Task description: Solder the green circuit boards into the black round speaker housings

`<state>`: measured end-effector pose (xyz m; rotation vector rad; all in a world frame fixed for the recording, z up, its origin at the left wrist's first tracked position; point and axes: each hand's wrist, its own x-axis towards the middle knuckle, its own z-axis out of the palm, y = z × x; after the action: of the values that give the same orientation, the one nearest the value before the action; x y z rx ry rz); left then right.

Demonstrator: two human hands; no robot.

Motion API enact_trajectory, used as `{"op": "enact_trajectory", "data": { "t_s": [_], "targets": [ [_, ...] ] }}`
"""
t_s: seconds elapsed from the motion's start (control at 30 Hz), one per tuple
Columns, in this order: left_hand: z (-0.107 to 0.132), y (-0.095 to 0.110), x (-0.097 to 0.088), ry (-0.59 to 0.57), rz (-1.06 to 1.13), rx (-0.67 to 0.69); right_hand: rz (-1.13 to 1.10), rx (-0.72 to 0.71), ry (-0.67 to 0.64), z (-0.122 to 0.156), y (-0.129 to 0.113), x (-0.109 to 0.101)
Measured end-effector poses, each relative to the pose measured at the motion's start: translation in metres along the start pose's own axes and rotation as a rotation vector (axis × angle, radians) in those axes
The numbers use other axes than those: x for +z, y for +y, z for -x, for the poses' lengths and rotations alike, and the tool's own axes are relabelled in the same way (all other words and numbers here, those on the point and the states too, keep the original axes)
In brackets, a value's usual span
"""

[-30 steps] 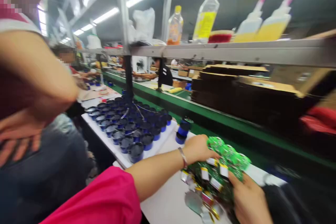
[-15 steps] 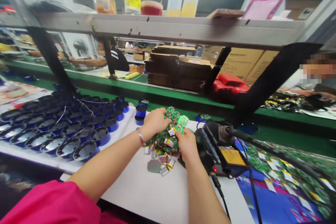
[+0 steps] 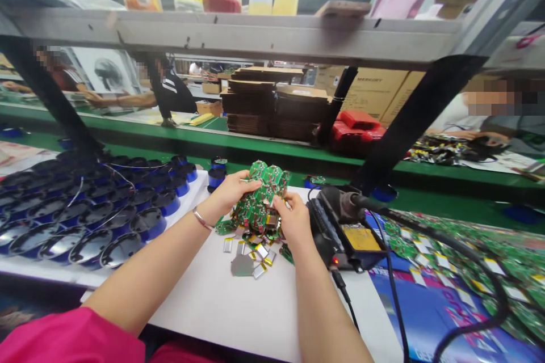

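Between my two hands is a bunch of green circuit boards (image 3: 266, 187), with wires and small parts on their faces. My left hand (image 3: 230, 193) grips the bunch from the left, its thumb lying over the boards. From the right, my right hand (image 3: 294, 220) holds the lower edge with thumb and fingers. Just below the bunch, small silver battery cells (image 3: 261, 250) with yellow ends lie on the white table (image 3: 225, 306). A grey-green flat disc (image 3: 242, 265) rests among them. The undersides of the boards and some fingertips are hidden.
Rows of blue-and-black round housings (image 3: 147, 221) fill the left side. A black soldering station (image 3: 340, 232) with a yellow sponge and thick cable stands at right. Beyond it, more circuit boards (image 3: 443, 255) lie on a blue sheet. A shelf (image 3: 255, 34) crosses above; co-workers sit behind.
The bunch of boards has turned so that more round green faces show, and my hands have shifted with it. The whole view has swung slightly to the right.
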<state>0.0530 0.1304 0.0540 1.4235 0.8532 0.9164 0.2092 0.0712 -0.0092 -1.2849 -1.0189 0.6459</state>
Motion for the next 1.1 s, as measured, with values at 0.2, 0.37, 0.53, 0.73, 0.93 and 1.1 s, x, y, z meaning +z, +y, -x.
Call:
{"op": "enact_trajectory", "data": {
  "t_s": [0.2,0.37,0.53,0.73,0.93,1.1],
  "targets": [
    [0.004,0.000,0.009,0.042,-0.026,0.065,-0.216,0.065,-0.005,0.005,-0.008,0.001],
    [0.007,-0.004,0.011,-0.039,-0.063,0.047,-0.270,0.122,-0.098,0.011,-0.026,-0.004],
    [0.008,-0.006,0.013,0.002,-0.296,0.045,-0.152,0.165,-0.014,0.010,-0.020,-0.001],
    [0.010,0.003,0.029,0.148,-0.716,0.107,0.024,0.167,0.115,0.005,-0.006,-0.002],
    [0.015,0.011,0.047,0.226,-0.975,0.079,0.139,0.155,0.178,0.005,-0.010,-0.003],
    [0.017,0.017,0.055,0.255,-1.023,0.073,0.173,0.162,0.254,0.004,-0.016,-0.004]
  ]
}}
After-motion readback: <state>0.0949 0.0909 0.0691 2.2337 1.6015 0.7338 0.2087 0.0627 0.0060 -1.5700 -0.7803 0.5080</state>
